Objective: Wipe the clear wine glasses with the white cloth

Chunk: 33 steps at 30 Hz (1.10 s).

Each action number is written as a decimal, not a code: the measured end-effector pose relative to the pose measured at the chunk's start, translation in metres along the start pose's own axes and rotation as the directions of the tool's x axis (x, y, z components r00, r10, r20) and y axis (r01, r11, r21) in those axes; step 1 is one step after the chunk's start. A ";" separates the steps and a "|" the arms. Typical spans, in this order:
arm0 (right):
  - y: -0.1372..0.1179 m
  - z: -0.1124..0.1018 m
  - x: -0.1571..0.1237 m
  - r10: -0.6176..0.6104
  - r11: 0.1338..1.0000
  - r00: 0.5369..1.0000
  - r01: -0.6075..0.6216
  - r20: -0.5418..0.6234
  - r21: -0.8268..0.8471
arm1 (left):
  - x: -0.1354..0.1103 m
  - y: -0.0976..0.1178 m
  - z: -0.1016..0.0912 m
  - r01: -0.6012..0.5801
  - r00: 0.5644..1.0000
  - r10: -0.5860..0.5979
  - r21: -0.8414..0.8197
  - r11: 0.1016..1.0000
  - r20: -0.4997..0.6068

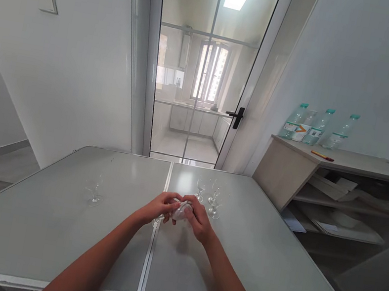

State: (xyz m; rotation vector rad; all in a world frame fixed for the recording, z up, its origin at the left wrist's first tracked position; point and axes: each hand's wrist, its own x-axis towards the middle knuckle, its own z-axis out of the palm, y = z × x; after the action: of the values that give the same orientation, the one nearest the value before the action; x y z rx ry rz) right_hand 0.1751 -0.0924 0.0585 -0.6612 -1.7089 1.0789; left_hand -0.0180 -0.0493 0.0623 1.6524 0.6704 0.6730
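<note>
My left hand (163, 206) and my right hand (199, 218) come together above the middle of the table, fingers bent round a crumpled white tissue or cloth (183, 210). Just below and left of my left fingers shows the clear round foot of a stemmed glass (156, 222). Its bowl is hidden by the hands and the white wad, and it appears to be in my left hand. My right fingers and thumb press the white wad from the right. Beyond my right hand, three clear stemmed glasses stand in a group, the nearest glass (214, 211) close to my knuckles.
Another stemmed glass (94, 198) stands on the left half of the grey table (32, 232). A metal-edged seam splits the tabletop. At right, a shelf unit (284, 171) carries several plastic bottles (318, 128) and an orange-handled tool (322, 155). A glazed door (191, 130) is behind.
</note>
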 end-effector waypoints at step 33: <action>0.013 -0.007 -0.010 -0.044 0.994 0.993 0.032 -0.108 -0.108 | 0.007 -0.007 0.005 0.536 0.842 -0.383 -0.664 0.522 0.380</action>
State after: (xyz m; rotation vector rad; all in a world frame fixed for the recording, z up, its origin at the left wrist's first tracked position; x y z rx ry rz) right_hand 0.1850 -0.0920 0.0441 -0.7386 -1.6852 0.9138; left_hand -0.0105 -0.0463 0.0548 0.6749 0.5457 0.3068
